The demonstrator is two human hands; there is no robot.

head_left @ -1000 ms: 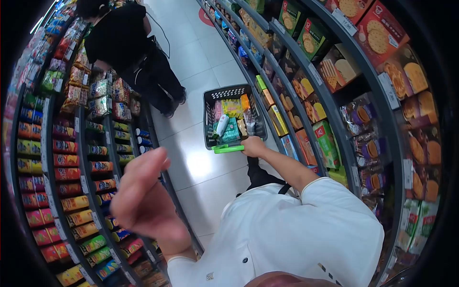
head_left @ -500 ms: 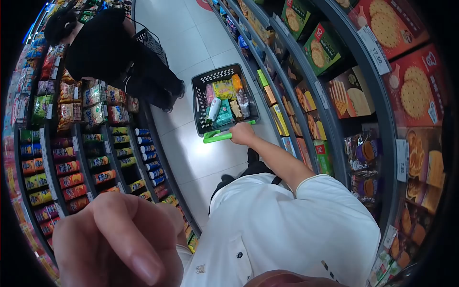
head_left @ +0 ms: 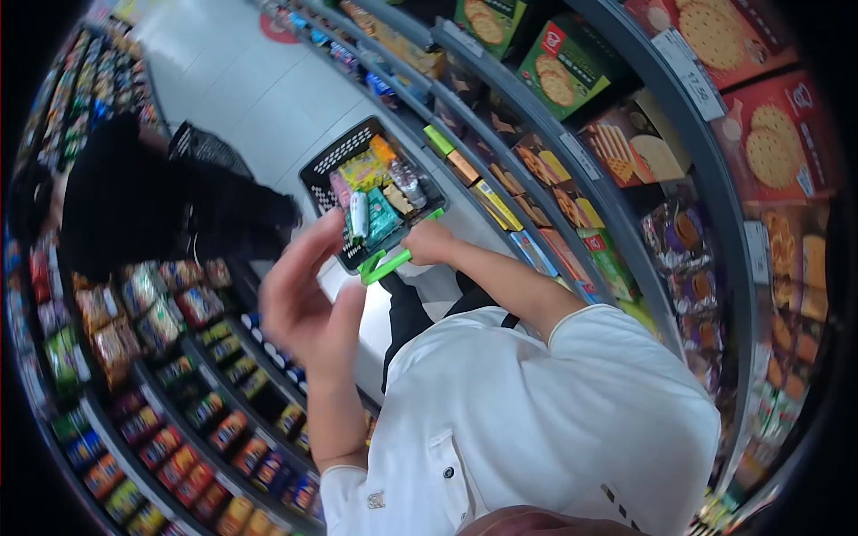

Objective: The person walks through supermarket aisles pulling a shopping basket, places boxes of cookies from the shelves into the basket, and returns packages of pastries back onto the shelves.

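My right hand (head_left: 429, 242) is closed around the green handle (head_left: 391, 266) of a dark shopping basket (head_left: 343, 148). Inside the basket lie a yellow packet (head_left: 365, 170), a teal packet (head_left: 382, 214), a white item (head_left: 359, 214), an orange-topped item (head_left: 382, 149) and a clear wrapped pack (head_left: 409, 185). Raised at the left, my left hand (head_left: 313, 299) is slightly blurred, its thumb apart from its curved fingers and nothing visible between them. Its fingertips overlap the basket's near left side in the view.
Shelves of boxed biscuits (head_left: 572, 71) line the right side. A shelf of canisters and snack bags (head_left: 179, 469) runs along the left. Another person in black (head_left: 125, 201) stands at the left near a second dark basket (head_left: 210, 147). Pale tiled floor (head_left: 259, 89) stretches ahead.
The view has turned, shifting the basket leftward in the frame. My left hand has moved up and away from the camera, its fingers less curled. My right hand keeps its hold on the handle.
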